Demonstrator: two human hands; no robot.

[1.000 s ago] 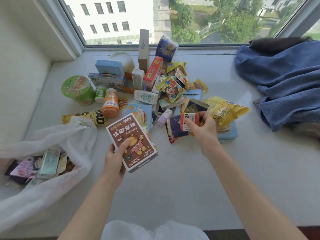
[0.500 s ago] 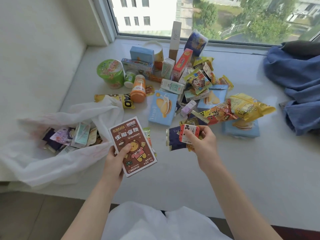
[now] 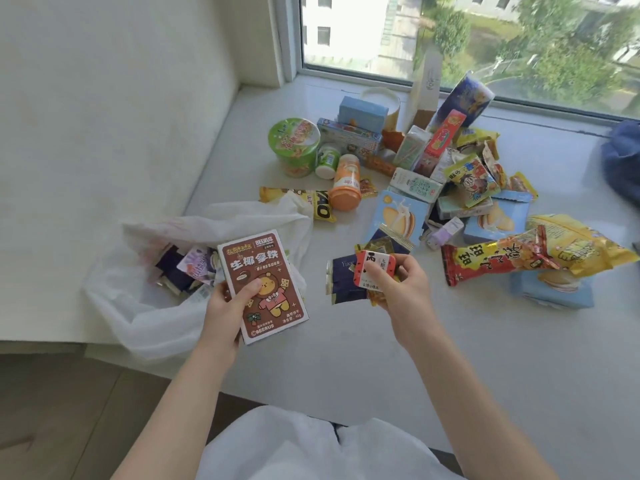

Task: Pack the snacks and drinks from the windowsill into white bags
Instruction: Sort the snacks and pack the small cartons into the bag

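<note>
Right now the left hand (image 3: 225, 308) holds a brown box (image 3: 264, 285) w/ a bear on it, thumb on the front, fingers curled behind. The white bag (image 3: 145, 317) lies open just left of that hand, w/ some packs already inside. The right hand (image 3: 398, 289) pinches a bunch of small packets (image 3: 360, 275), a red-and-white one on top and dark blue ones under it. The rest of the snack pile (image 3: 433, 168) sits past the right hand, toward the window: cup noodles, an orange bottle, blue boxes, yellow chip bags. The box looks light and stiff, prob easy to hold by its edges and drop in flat. The small packets look soft and slippery, so they may slide apart; best to squeeze them in the middle. Chip bags farther right look puffy and easy to crush, so grab them by the top, not hard.
</note>
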